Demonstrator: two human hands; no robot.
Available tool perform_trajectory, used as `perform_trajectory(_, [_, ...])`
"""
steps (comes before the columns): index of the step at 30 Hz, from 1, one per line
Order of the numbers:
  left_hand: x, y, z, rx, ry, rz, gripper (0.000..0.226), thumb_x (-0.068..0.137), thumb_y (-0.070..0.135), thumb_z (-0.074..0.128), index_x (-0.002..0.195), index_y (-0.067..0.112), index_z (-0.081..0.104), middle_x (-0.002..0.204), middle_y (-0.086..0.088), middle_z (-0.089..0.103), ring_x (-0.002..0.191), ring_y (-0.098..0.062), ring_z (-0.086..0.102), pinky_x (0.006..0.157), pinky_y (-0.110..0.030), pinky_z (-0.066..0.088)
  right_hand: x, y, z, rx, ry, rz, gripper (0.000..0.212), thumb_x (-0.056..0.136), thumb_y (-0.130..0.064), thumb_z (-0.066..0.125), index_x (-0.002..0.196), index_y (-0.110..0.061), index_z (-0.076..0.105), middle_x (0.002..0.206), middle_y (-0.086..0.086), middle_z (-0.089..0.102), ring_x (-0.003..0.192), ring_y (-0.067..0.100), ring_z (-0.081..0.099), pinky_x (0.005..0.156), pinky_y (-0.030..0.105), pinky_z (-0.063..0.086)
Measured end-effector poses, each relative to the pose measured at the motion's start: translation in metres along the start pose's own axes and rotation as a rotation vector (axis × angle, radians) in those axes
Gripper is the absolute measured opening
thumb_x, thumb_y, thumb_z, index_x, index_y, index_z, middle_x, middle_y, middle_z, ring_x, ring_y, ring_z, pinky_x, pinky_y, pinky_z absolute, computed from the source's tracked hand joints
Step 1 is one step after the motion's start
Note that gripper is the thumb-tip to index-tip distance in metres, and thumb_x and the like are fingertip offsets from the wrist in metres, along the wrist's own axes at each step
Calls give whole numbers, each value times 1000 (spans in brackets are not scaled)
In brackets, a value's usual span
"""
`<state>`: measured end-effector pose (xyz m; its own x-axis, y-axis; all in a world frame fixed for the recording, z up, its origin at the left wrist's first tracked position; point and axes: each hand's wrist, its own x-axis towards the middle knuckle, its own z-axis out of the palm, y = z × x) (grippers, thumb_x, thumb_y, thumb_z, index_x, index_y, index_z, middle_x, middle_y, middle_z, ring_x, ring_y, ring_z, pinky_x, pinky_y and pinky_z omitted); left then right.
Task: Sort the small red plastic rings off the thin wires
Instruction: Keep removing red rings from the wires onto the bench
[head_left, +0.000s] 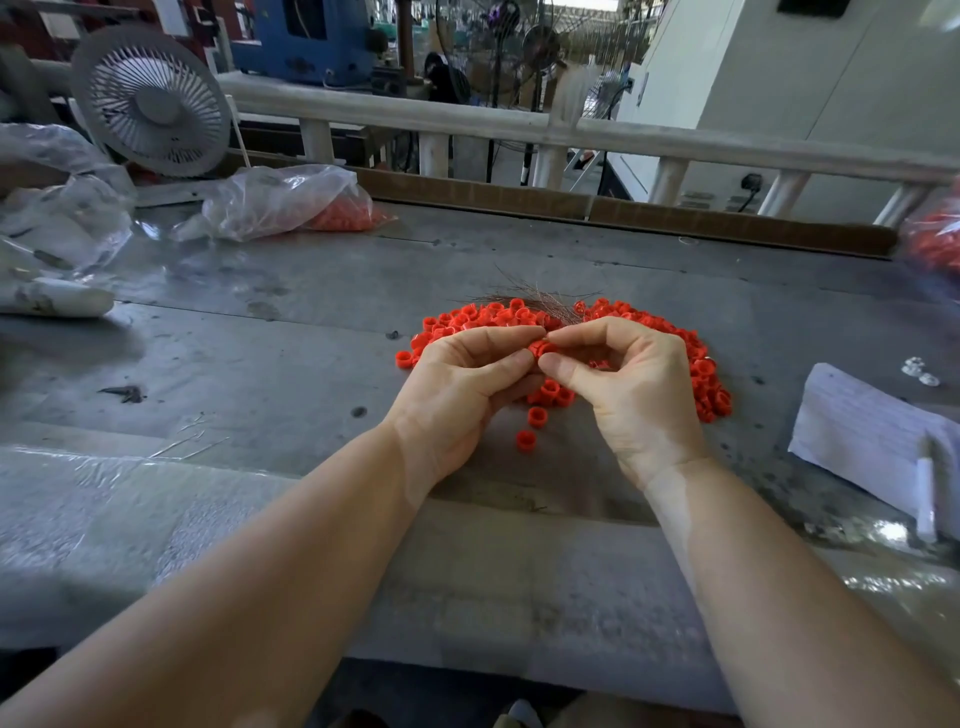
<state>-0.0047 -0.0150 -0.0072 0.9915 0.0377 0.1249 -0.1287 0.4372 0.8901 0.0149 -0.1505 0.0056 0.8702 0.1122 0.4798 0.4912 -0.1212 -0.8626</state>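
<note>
Two hands meet over a pile of small red rings (623, 317) on a grey metal table (270, 332). The left hand (467, 384) and the right hand (623, 384) both have thumb and forefinger curled in a narrow pinch on one red ring (544, 347) held between their tips, just above the pile. Whether a wire runs through that ring I cannot tell. Loose rings lie below the hands, two of them apart from the pile toward the near edge. A bundle of thin wires (545, 297) lies on the far side of the pile, touching it. To the right lies a sheet of written paper (862, 431) with a white pen (925, 493) on it. At far left sit a clear plastic bag (291, 200) holding more red pieces and a grey fan (150, 101).
</note>
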Motion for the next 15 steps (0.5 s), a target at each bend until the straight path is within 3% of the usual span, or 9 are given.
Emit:
perform_trajectory(6, [-1,2,1,-25,-12,-2,27,84,-11,50,82,8,69,75,-3,73,71,-11,69,68,-19,56,0,-1,-1,119,-34,35,21,70,-1,75,69,-22,72,69,-4,71,72,10,66,71,25,54])
perform_trajectory(10, [-1,2,2,-31,-21,-10,25,84,-11,50,84,6,68,75,-3,73,70,-11,69,67,-18,56,1,-1,-2,101,-20,35,20,71,-3,76,67,-22,71,67,-4,70,70,10,65,69,23,52])
perform_trajectory(15, [-1,3,1,-70,-26,-23,33,82,-11,51,73,12,74,75,-4,73,71,-11,70,65,-18,56,-1,-2,1,-38,22,-24,19,72,-9,77,67,-25,67,65,-9,67,67,1,62,67,14,46])
